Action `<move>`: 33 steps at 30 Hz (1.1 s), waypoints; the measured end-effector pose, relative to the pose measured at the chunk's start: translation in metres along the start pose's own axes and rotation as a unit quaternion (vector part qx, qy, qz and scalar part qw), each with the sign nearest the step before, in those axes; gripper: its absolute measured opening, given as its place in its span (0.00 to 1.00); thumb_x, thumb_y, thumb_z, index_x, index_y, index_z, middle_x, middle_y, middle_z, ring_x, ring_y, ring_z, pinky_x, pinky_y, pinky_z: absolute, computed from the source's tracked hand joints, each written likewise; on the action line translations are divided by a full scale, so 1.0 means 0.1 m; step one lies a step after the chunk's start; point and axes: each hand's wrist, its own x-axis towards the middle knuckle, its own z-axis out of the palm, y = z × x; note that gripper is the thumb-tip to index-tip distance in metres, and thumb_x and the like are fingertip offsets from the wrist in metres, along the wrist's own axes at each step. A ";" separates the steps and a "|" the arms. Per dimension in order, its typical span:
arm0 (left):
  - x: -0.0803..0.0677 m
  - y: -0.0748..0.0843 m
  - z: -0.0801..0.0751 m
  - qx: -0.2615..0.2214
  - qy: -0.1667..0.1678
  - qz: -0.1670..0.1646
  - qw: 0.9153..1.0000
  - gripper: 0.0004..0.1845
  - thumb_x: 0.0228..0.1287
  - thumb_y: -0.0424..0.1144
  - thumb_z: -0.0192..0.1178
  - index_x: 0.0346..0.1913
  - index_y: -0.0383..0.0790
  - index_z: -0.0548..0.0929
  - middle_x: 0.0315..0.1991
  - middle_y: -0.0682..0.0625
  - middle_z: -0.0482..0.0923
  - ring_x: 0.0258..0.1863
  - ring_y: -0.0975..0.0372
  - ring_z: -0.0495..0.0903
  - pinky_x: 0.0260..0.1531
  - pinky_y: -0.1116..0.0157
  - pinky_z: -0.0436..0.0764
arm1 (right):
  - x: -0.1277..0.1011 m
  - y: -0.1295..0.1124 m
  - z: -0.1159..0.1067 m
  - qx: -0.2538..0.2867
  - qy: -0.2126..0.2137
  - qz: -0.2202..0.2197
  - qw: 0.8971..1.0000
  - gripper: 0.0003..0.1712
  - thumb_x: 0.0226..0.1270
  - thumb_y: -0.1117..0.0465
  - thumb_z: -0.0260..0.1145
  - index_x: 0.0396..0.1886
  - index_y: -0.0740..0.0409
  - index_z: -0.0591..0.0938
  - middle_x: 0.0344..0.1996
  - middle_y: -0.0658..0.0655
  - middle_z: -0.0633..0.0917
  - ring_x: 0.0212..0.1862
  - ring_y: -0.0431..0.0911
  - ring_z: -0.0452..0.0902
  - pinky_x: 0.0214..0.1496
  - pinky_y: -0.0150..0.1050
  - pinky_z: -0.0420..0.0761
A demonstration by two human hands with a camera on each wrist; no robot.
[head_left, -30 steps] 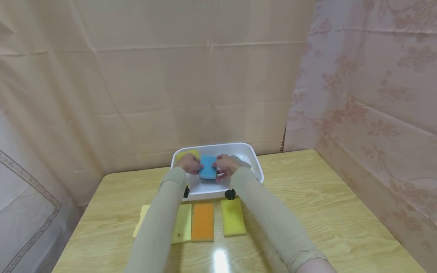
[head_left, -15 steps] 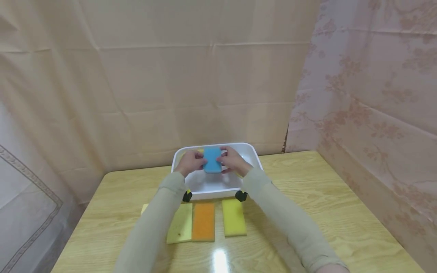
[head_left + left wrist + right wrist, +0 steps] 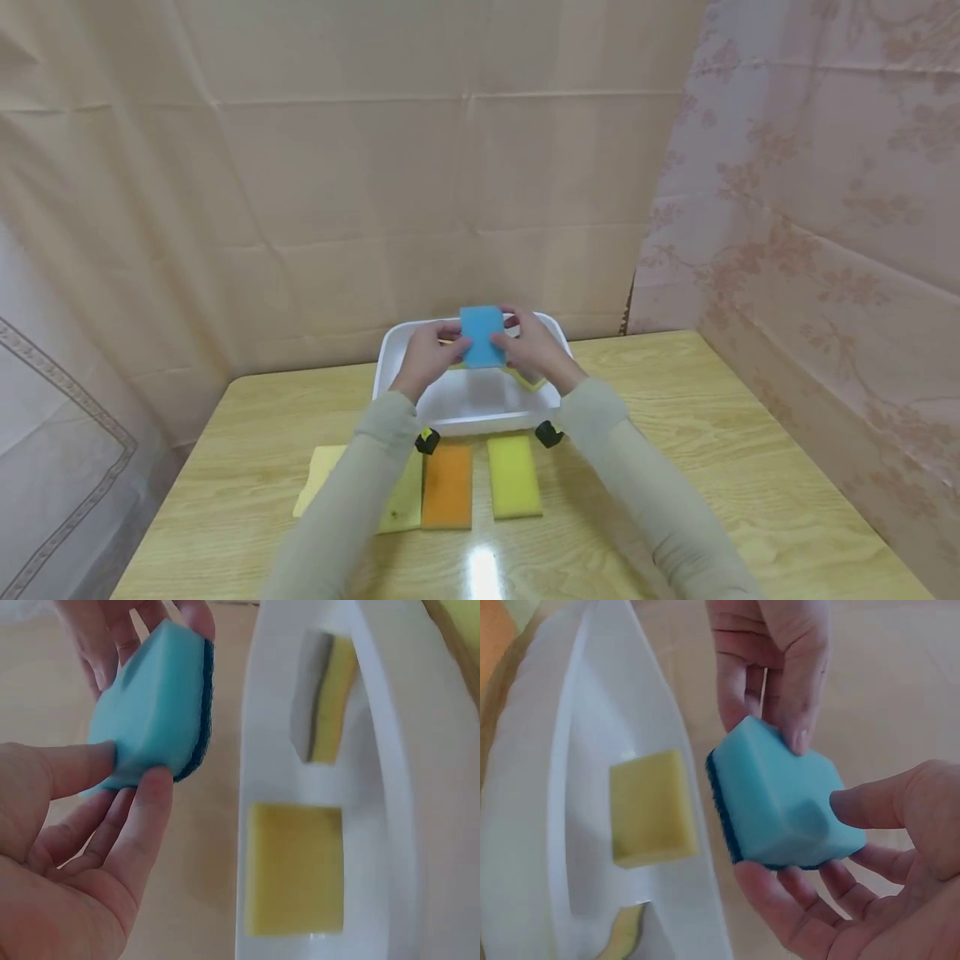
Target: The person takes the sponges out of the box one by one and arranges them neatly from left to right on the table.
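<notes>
A light blue sponge (image 3: 482, 337) with a dark blue scouring layer is up in the air over the far side of a white tray (image 3: 480, 425). My left hand (image 3: 427, 358) pinches one end of it between thumb and fingers; my right hand (image 3: 538, 348) grips the opposite end the same way. Both wrist views show the soft blue face, with the scouring layer along the side toward the tray. Inside the tray lie a plain yellow sponge (image 3: 296, 870) and a yellow sponge with a grey layer (image 3: 334, 701), apart from each other.
In front of the tray on the wooden table (image 3: 675, 442) lie an orange sponge (image 3: 447, 487), a yellow sponge (image 3: 514, 477) and pale yellow sponges (image 3: 405, 500), partly behind my left sleeve. A beige curtain (image 3: 420, 167) hangs close behind the tray.
Both hands have raised the blue sponge out of the tray, moving it up and slightly right. Its broad blue face has turned more upright toward the head camera.
</notes>
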 end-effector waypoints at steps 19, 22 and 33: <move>-0.28 0.06 0.24 -0.079 0.005 -0.004 0.997 0.18 0.67 0.33 0.68 0.56 0.28 0.81 0.45 0.39 0.81 0.36 0.54 0.86 0.39 0.61 0.88 | -0.31 0.01 -0.17 -0.096 0.024 -0.071 0.992 0.33 0.74 0.61 0.65 0.73 0.63 0.67 0.55 0.67 0.76 0.44 0.57 0.80 0.39 0.43 0.87; -0.32 0.08 0.26 -0.079 0.001 -0.009 0.997 0.18 0.67 0.34 0.68 0.56 0.29 0.81 0.45 0.40 0.81 0.36 0.54 0.86 0.39 0.61 0.88 | -0.36 0.04 -0.19 -0.092 0.019 -0.070 0.993 0.33 0.74 0.61 0.65 0.74 0.64 0.65 0.55 0.67 0.76 0.43 0.57 0.80 0.33 0.41 0.88; -0.42 0.08 0.37 -0.091 -0.024 -0.007 0.995 0.18 0.67 0.36 0.69 0.55 0.30 0.80 0.45 0.40 0.80 0.36 0.54 0.86 0.39 0.60 0.88 | -0.51 0.12 -0.26 -0.108 0.006 -0.075 0.991 0.35 0.74 0.61 0.65 0.75 0.63 0.64 0.52 0.67 0.76 0.40 0.56 0.81 0.32 0.39 0.87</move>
